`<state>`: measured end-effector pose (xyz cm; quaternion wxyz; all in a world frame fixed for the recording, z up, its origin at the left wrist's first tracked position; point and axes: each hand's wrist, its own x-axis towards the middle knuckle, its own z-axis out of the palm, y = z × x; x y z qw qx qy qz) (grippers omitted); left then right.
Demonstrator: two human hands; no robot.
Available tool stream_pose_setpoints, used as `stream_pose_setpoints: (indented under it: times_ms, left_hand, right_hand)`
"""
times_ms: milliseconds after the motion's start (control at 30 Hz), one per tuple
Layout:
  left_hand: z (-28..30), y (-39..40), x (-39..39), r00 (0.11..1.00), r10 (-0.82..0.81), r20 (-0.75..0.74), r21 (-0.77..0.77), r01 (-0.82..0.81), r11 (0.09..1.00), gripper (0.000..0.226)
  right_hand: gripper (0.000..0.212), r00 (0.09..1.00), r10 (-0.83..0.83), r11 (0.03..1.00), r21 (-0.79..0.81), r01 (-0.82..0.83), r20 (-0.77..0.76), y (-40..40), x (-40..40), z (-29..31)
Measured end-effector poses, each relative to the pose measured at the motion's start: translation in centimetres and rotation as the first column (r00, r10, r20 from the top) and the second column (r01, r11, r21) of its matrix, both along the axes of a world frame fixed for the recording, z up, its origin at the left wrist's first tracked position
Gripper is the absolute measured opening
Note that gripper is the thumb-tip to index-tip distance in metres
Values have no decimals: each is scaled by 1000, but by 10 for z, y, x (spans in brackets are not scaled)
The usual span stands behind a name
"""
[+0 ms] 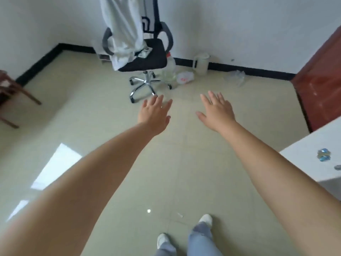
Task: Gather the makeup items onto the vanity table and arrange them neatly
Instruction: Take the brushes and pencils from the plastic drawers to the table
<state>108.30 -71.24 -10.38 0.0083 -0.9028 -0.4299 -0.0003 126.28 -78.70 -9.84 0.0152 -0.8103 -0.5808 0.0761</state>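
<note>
Both arms reach forward over an open stretch of pale tiled floor [110,111], the left hand [155,115] and right hand [217,111] held apart, palms down, fingers straight and spread, each grip fully open and holding nothing. The floor between the hands and the far wall is bare tile until the chrome base of a black office chair [145,58], which stands just beyond the left hand with pale cloth [123,34] draped over its back and seat. Beside the chair's base, along the black skirting, sit a clear plastic jug [170,69], a crumpled white bag [185,77] and a white kettle [201,63], with some clear plastic litter farther right. A wooden stool [11,93] cuts in at the left edge; a red-brown door [321,74] closes the right side. At the right edge the corner of the white table [302,159] juts in, its near edge running diagonally away toward the door. On it lie a small blue glittery item [323,154] and, at the frame's edge, a second small piece; both too blurred to identify or to read a long axis. Two white shoes [205,219] stand on the tile below.
</note>
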Motion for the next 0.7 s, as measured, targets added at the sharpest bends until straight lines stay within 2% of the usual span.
stream_pose_setpoints:
  times_ms: [200, 367, 567, 700]
  left_hand:
    - [3, 32, -191, 913, 408, 14, 3, -408, 913, 57]
    - [-21, 50, -304, 732, 681, -9, -57, -680, 731, 57]
    - [-63, 114, -385, 515, 855, -61, -95, -856, 508, 56]
    - [-70, 174, -424, 360, 929, -82, -139, -928, 347, 55]
  right_hand:
    - [62, 939, 344, 933, 109, -343, 3, 102, -187, 1]
    - [61, 840, 542, 833, 148, -533, -25, 165, -301, -20]
    - [60, 747, 664, 746, 100, -658, -36, 266, -372, -61]
    - [60, 679, 734, 679, 39, -733, -35, 352, -412, -71]
